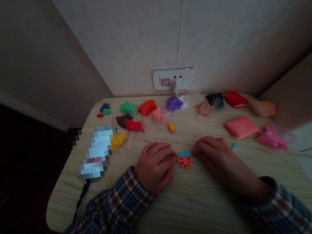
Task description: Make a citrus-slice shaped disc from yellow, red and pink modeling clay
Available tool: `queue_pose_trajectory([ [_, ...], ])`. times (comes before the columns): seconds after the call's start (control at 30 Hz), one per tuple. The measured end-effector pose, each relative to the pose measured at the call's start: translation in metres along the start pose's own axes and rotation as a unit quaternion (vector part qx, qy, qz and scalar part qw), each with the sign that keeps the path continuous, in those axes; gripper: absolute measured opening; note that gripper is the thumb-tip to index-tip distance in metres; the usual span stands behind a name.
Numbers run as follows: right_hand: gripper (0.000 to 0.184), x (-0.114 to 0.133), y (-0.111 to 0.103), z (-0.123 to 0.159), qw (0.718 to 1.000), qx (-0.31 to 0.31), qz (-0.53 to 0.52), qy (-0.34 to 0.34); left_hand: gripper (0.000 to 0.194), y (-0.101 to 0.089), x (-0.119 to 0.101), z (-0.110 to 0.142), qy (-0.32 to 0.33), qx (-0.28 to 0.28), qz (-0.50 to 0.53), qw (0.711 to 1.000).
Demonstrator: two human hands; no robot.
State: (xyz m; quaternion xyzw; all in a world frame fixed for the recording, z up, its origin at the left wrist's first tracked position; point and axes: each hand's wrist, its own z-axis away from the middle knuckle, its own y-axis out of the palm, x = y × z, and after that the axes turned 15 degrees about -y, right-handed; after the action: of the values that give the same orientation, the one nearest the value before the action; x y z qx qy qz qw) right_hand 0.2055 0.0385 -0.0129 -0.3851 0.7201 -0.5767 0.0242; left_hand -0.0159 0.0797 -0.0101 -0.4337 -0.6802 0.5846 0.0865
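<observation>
A blue plastic clay knife (185, 154) lies level across the far edge of a small round clay fruit slice (185, 162), red with pale spokes and a yellow-orange rim. My right hand (218, 160) pinches the knife, and its thin tail end sticks out past the knuckles. The fingertips of my left hand (156, 166) are closed at the knife's other end, right beside the slice; the exact contact there is partly hidden. Just beyond the hands sits a little yellow and red clay piece (171, 127).
Bagged clay lies along the back, including a purple pack (174, 103), an orange pack (147, 107) and a salmon block (242, 127). Small clay fruit (104, 108) sits far left. A blurred phone (98, 150) with a strap lies left. A wall socket (174, 79) holds a plug.
</observation>
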Motion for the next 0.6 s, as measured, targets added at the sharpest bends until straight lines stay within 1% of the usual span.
queue_pose_trajectory([
  [0.07, 0.011, 0.0005, -0.0011, 0.0006, 1.0, 0.001, 0.005, -0.004, 0.031, -0.0001, 0.0004, 0.0011, 0.003, 0.0, -0.005, 1.0],
  [0.23, 0.01, -0.0022, -0.0029, 0.0019, 0.999, -0.028, 0.007, -0.021, 0.034, -0.0003, 0.0008, 0.0024, 0.016, 0.005, -0.024, 1.0],
  [0.47, 0.012, -0.0012, 0.001, 0.0008, 1.0, -0.009, 0.018, -0.004, 0.034, -0.0007, -0.0027, 0.0012, -0.004, 0.024, -0.014, 1.0],
  [0.6, 0.011, -0.0002, -0.0006, 0.0005, 1.0, 0.008, 0.008, 0.001, 0.036, 0.0011, -0.0017, 0.0032, -0.009, 0.015, -0.014, 1.0],
])
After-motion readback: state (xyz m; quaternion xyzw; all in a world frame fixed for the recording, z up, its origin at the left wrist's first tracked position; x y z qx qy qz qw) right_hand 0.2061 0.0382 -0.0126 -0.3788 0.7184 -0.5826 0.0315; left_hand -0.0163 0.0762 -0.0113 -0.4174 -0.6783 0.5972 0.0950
